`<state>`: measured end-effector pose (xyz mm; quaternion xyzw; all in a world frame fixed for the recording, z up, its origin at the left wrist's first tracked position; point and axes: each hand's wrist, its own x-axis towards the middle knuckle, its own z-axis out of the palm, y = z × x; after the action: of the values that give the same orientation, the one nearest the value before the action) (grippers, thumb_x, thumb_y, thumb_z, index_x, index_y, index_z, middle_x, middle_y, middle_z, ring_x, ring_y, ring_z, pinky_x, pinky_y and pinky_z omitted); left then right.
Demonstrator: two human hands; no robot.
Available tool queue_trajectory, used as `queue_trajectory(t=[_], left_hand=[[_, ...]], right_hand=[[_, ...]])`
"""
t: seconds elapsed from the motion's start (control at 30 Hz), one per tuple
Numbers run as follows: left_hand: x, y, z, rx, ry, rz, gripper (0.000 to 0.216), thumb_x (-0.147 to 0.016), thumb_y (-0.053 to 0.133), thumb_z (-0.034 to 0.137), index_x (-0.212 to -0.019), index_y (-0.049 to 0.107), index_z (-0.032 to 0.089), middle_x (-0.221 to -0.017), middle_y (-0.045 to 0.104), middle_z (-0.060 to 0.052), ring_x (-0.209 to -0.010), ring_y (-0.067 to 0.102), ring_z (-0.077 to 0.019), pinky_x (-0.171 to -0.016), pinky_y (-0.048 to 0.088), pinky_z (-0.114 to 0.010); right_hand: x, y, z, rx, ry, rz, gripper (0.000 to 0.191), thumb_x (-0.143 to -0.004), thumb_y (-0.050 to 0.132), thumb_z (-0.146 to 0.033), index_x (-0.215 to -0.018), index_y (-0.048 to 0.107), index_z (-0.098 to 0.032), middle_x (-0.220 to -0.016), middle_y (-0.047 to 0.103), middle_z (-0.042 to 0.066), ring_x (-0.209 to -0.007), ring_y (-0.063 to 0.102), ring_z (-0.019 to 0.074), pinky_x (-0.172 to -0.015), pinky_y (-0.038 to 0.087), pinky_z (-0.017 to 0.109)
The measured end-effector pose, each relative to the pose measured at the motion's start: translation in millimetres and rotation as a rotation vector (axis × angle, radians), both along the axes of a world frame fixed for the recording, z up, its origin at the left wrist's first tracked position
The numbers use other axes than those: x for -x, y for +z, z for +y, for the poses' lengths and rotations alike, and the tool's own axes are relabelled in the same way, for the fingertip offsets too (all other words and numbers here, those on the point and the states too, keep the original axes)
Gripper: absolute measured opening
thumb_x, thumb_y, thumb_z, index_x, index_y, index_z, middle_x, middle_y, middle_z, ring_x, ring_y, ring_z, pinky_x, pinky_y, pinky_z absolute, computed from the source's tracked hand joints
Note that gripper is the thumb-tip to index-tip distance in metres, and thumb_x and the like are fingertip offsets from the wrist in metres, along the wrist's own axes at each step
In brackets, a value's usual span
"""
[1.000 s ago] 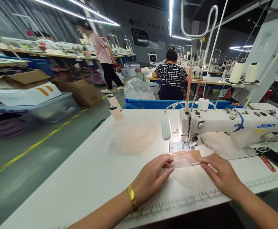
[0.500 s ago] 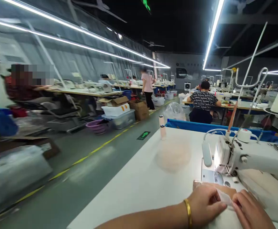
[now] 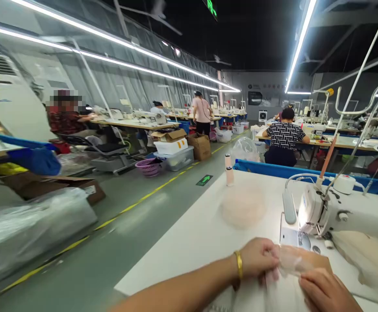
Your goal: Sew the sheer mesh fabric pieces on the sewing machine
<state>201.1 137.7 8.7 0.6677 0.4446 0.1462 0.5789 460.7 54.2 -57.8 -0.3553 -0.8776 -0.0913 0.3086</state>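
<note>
My left hand (image 3: 259, 260), with a gold bangle at the wrist, is closed in a pinch on a thin, see-through whitish fabric (image 3: 291, 262). My right hand (image 3: 328, 289) pinches the same fabric at its other side, so a piece stretches between the two. Part of the fabric hangs below my left hand and is blurred. Just beyond my hands stands a white sewing machine (image 3: 354, 212) with its lamp lit. A tan piece (image 3: 315, 256) lies behind the fabric, near the needle plate. Beige cloth (image 3: 364, 255) rests under the machine arm.
On the white table (image 3: 182, 251) are a pale peach, round heap of sheer material (image 3: 243, 207) and two peach thread spools (image 3: 229, 175). A blue cloth trough (image 3: 273, 171) runs along the far edge. Left lies an aisle with a plastic-wrapped bundle (image 3: 36, 229). Several people work at other tables.
My left hand has moved left, away from my right hand, drawing the fabric out between them. The view has turned slightly left.
</note>
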Motion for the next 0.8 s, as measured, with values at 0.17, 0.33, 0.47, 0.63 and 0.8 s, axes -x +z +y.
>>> queue_trajectory(t=[0.17, 0.33, 0.47, 0.63, 0.8], left_hand=[[30, 21.0, 8, -0.103, -0.009, 0.114, 0.027, -0.076, 0.071, 0.045, -0.074, 0.06, 0.021, -0.06, 0.063, 0.002, -0.058, 0.059, -0.0175, -0.057, 0.043, -0.026], [5, 35.4, 16, -0.627, -0.057, 0.264, 0.028, -0.087, 0.065, 0.049, -0.091, 0.066, 0.022, -0.089, 0.07, -0.005, -0.082, 0.062, -0.0241, -0.072, 0.044, -0.033], [-34, 27.5, 21, -0.669, -0.211, 0.239, 0.026, -0.077, 0.079, 0.041, -0.08, 0.063, 0.02, -0.084, 0.064, -0.004, -0.084, 0.059, -0.0243, -0.076, 0.044, -0.033], [-48, 12.5, 23, -0.572, -0.27, 0.123, 0.017, -0.083, 0.067, 0.026, -0.071, 0.058, 0.02, -0.075, 0.06, 0.0, -0.073, 0.056, -0.0168, -0.068, 0.041, -0.027], [-42, 8.4, 17, -0.369, -0.159, -0.046, 0.015, -0.084, 0.062, 0.034, -0.078, 0.058, 0.021, -0.068, 0.058, 0.003, -0.063, 0.051, -0.0142, -0.059, 0.038, -0.024]], right_hand=[[11, 39.6, -26, 0.224, -0.11, 0.052, 0.023, -0.106, 0.048, -0.017, -0.122, 0.064, -0.022, -0.115, 0.071, 0.012, -0.102, 0.067, 0.0264, -0.086, 0.06, 0.042], [24, 48.2, -35, 0.274, -0.153, 0.058, 0.022, -0.106, 0.047, -0.016, -0.122, 0.061, -0.021, -0.114, 0.069, 0.012, -0.101, 0.063, 0.0259, -0.084, 0.057, 0.042], [21, 50.2, -39, 0.289, -0.135, 0.047, 0.022, -0.106, 0.048, -0.017, -0.124, 0.061, -0.021, -0.115, 0.069, 0.012, -0.101, 0.063, 0.0256, -0.085, 0.057, 0.041], [9, 69.0, -25, 0.337, -0.162, 0.095, 0.028, -0.106, 0.053, -0.025, -0.133, 0.057, -0.024, -0.123, 0.067, 0.011, -0.11, 0.063, 0.0267, -0.093, 0.056, 0.043], [16, 75.4, 11, 0.606, -0.271, 0.295, 0.014, -0.105, 0.054, -0.034, -0.108, 0.063, -0.024, -0.096, 0.072, 0.004, -0.088, 0.068, 0.023, -0.075, 0.055, 0.034]])
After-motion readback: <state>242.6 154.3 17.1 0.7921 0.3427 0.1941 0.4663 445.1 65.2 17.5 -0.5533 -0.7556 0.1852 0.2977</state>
